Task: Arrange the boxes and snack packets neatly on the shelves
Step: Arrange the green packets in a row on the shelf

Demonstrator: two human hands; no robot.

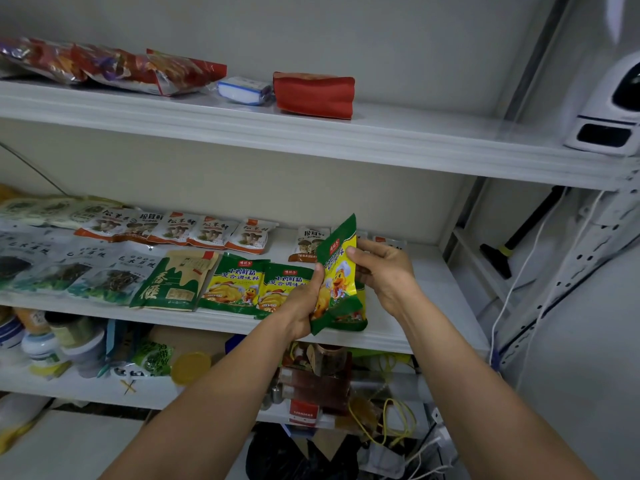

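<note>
I hold a green and yellow seasoning packet upright over the right part of the middle shelf. My left hand grips its lower left edge, and my right hand pinches its upper right edge with the thumb on the front. Two matching green and yellow packets lie flat in the front row just to the left. Behind them runs a row of white and orange mushroom packets, with one more mushroom packet partly hidden behind the held packet.
A green and tan packet and several seaweed packets fill the front row at left. The top shelf carries red snack bags, a small blue-white pack, a red pouch and a white camera. Jars and cables crowd the lower shelf.
</note>
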